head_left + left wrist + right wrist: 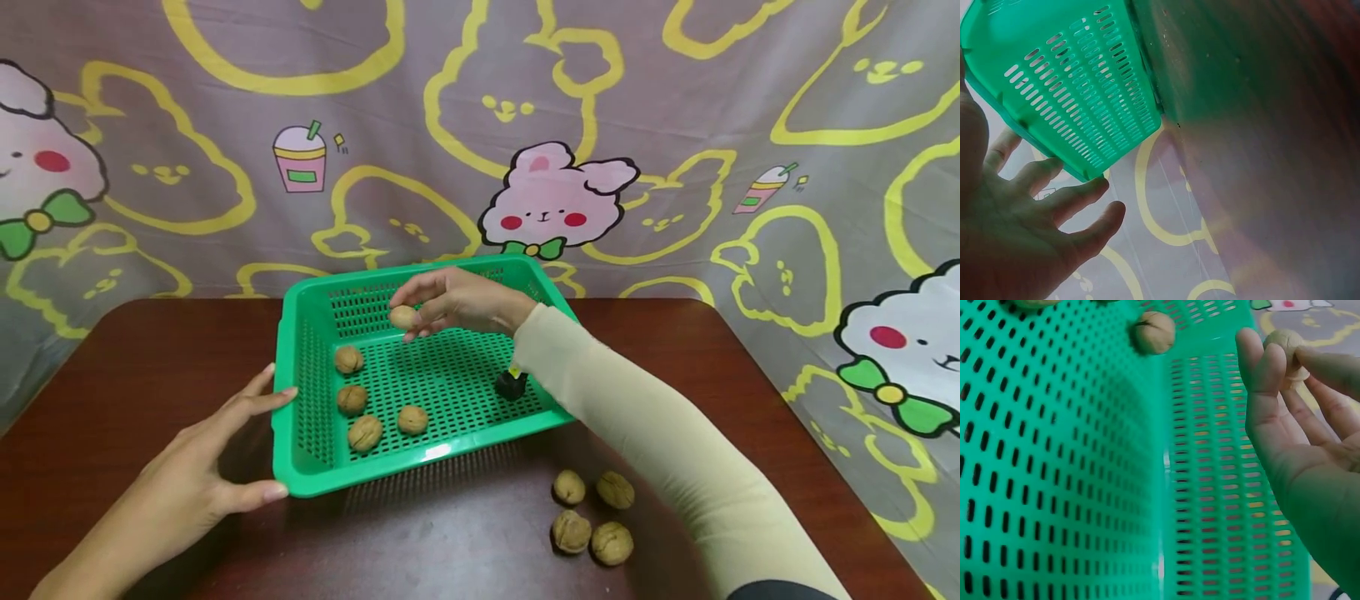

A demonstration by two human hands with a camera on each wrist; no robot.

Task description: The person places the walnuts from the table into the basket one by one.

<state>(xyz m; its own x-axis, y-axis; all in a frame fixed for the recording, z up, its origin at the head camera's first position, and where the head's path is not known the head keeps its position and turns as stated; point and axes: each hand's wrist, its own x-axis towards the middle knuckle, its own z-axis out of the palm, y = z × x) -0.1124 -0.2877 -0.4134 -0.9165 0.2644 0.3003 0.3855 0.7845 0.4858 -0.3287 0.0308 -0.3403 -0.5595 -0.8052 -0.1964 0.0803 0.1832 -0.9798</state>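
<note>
A green plastic basket (352,482) with slotted walls stands on the table. Over its far half, my right hand (461,300) pinches a walnut (403,317) between thumb and fingertips, above the basket floor; the right wrist view shows the same walnut (1286,344) up close. Several walnuts (365,433) lie on the left part of the basket floor. My left hand (191,467) is at the basket's left side, its spread fingers touching the rim and its thumb at the front corner. In the left wrist view these fingers (1085,200) look fairly straight along the rim.
Several more walnuts (570,532) sit on the brown table (465,533), in front of the basket and left of my right sleeve (660,425). A small black object (511,385) shows beneath the cuff. A patterned cloth (420,208) hangs behind the table.
</note>
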